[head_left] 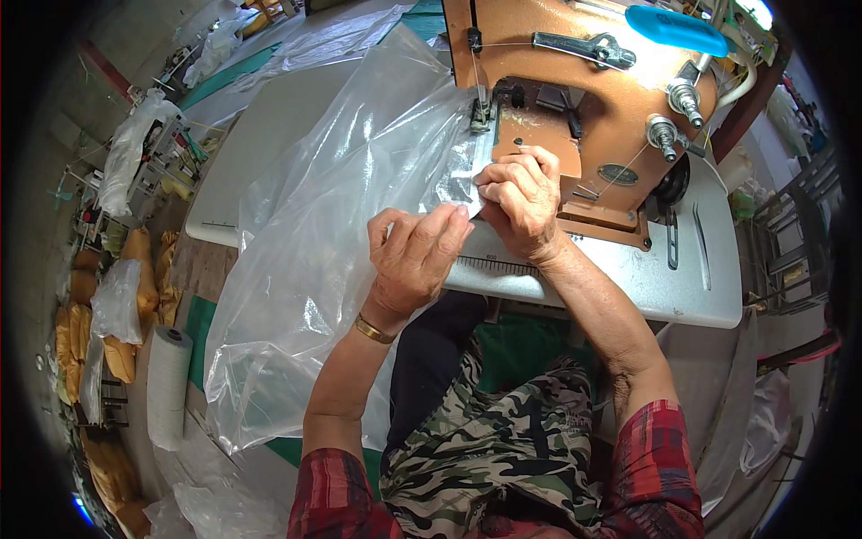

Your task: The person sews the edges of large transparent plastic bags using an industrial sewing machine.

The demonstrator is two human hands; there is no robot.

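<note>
A large clear plastic sheet [305, 207] drapes over the left of the sewing table and hangs down past its front edge. One edge of it runs under the presser foot [480, 115] of an orange-brown sewing machine [620, 108]. My left hand [415, 256] pinches that edge in front of the needle. Close beside it, my right hand [525, 199] grips the same edge between thumb and fingers, near the machine's bed. The fingertips of both hands almost meet.
Tweezers [702, 247] and small thread snips [672, 238] lie on the table's right side. A blue piece [675, 31] sits atop the machine. A ruler strip [498, 265] marks the front edge. At left stand a white roll [169, 386] and yellow-brown bundles [135, 269].
</note>
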